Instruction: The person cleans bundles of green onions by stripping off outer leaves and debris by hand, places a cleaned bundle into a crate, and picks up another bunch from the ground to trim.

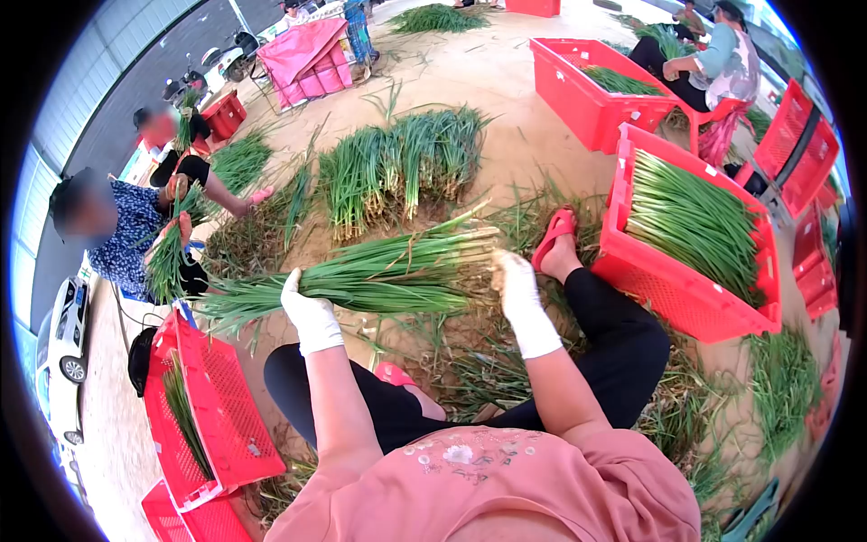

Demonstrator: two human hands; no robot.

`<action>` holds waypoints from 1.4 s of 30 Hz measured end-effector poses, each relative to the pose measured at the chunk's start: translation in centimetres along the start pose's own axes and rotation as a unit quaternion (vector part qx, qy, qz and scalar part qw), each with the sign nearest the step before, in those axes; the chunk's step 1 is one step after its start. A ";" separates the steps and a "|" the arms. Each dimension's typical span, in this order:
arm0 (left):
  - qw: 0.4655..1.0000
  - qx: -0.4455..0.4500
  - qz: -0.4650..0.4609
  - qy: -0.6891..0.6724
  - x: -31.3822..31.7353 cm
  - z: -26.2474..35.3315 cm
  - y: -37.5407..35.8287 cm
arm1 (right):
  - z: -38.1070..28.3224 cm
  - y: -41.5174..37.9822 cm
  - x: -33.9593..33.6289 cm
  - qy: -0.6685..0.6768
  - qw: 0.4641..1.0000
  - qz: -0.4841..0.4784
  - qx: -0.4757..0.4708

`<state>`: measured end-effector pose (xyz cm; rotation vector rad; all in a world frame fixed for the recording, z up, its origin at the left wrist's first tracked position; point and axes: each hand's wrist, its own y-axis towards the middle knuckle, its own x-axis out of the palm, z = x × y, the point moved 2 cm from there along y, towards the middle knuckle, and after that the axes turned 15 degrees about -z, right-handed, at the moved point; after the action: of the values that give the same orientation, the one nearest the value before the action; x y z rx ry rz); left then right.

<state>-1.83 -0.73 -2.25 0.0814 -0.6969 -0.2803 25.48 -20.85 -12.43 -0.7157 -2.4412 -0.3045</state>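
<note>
A long bunch of chives [388, 271] lies crosswise in front of me above my lap, green leaves to the left and pale, soil-brown root ends to the right. My left hand [307, 312], in a white glove, is closed round the leafy part, its thumb up along the near side. At the root ends is my right hand [519, 294], also white-gloved, with its fingers curled against the stalks; their tips are partly hidden. Beyond the held bunch, a row of chive bundles [402, 167] rests on the ground.
A red crate [691, 294] full of chives stands at my right, another red crate [578, 104] behind it. At my left is a red crate [217, 406] with a few chives. Loose leaves [479, 370] litter the ground by my feet. Several people sit nearby, one person [135, 226] close on the left.
</note>
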 end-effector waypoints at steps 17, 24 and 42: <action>0.998 -0.062 0.017 -0.021 1.8 -1.2 -1.9 | 0.4 -0.1 1.6 -0.125 0.991 0.043 0.000; 0.998 -0.052 -0.011 -0.031 0.6 -1.2 -1.7 | -7.3 -1.6 -3.8 0.212 0.967 -0.120 -0.078; 0.997 -0.066 -0.035 -0.032 6.2 -1.1 -4.6 | -0.1 -2.3 4.1 0.266 0.952 -0.116 0.098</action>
<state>2.33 -6.94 -0.04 -0.0288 -0.7387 -0.3969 21.43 -21.02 -10.12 -0.2168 -1.9962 -0.2936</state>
